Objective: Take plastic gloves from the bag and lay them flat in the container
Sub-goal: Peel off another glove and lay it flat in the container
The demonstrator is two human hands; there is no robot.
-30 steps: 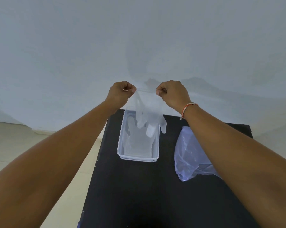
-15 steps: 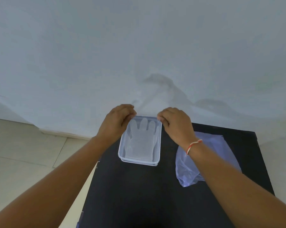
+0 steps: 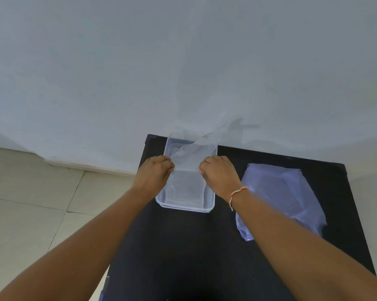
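Clear glove (image 3: pixel 188 170) over container (image 3: pixel 211 205), pinched at each side by left hand (image 3: pixel 154 173) and right hand (image 3: pixel 219 174). Best lowered evenly, kept taut, far end unfolded, then released. Bag (image 3: pixel 281 196) on tabletop (image 3: pixel 183 246), right.

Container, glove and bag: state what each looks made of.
Container: clear rigid plastic, glossy; the dark table shows through its walls.
Glove: thin, milky see-through film, probably polyethylene; it creases between left hand and right hand.
Bag: soft bluish translucent plastic film, wrinkled, with shiny patches.
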